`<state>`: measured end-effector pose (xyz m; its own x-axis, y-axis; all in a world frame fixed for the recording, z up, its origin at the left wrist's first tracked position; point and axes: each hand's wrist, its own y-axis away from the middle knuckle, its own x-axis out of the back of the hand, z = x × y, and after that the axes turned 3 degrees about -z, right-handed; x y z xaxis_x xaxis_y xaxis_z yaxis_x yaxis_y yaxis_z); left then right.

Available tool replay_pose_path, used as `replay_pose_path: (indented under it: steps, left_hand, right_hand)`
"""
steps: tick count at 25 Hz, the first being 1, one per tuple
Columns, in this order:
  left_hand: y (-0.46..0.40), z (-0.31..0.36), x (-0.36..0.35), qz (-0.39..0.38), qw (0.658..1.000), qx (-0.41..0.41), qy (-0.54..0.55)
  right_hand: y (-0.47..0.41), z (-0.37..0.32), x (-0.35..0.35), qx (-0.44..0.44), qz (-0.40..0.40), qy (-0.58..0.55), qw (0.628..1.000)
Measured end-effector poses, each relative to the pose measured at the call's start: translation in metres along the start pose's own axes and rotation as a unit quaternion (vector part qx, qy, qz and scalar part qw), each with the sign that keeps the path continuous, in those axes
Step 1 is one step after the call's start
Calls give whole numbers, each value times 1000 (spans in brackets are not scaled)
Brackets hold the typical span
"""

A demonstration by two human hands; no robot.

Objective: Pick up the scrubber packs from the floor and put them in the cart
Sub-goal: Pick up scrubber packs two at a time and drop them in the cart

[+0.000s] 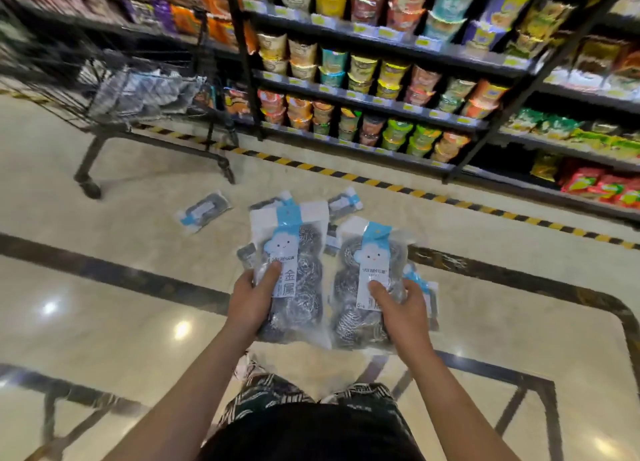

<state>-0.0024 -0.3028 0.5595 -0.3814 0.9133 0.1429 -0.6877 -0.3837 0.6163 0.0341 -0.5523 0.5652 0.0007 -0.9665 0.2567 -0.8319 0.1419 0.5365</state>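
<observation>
We hold one scrubber pack (292, 270) in our left grip (251, 299), another pack (367, 287) in our right grip (403, 310); some packs already sit in the cart (114, 93) well ahead-left, while loose packs (204, 211) just beyond both grips remain on the floor (104, 218).

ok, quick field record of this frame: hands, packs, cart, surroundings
left hand: grips left scrubber pack, thumb on its label
right hand: grips right scrubber pack, thumb on its label
packs on floor: one lies apart at left, one past the held packs, others partly hidden
cart: upper left by the shelves, packs already inside
shelves: stocked with cup noodles and snack bags
floor: glossy tile, dark inlay bands
</observation>
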Motion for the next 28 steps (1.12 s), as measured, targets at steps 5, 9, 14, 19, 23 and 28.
replay_pose_path:
  steps: [5, 9, 14, 19, 23, 28]
  left_hand:
    - [-31, 3, 135, 96, 994, -16, 53]
    - [-53, 9, 226, 157, 983, -40, 89]
    - [-77, 18, 305, 198, 974, -59, 97]
    - [-112, 30, 363, 231, 963, -38, 132]
    - [-155, 49, 400, 246, 961, -13, 128]
    - [-249, 110, 460, 243, 966, -2, 87]
  right_hand:
    - [9, -48, -131, 55, -74, 72, 993]
    - [19, -82, -234, 85, -121, 92, 985]
    - [27, -118, -321, 120, -172, 93, 973]
    - [13, -150, -396, 124, -219, 99, 963]
    - [-14, -172, -455, 126, -228, 109, 959]
    - [-70, -220, -557, 119, -226, 102, 961]
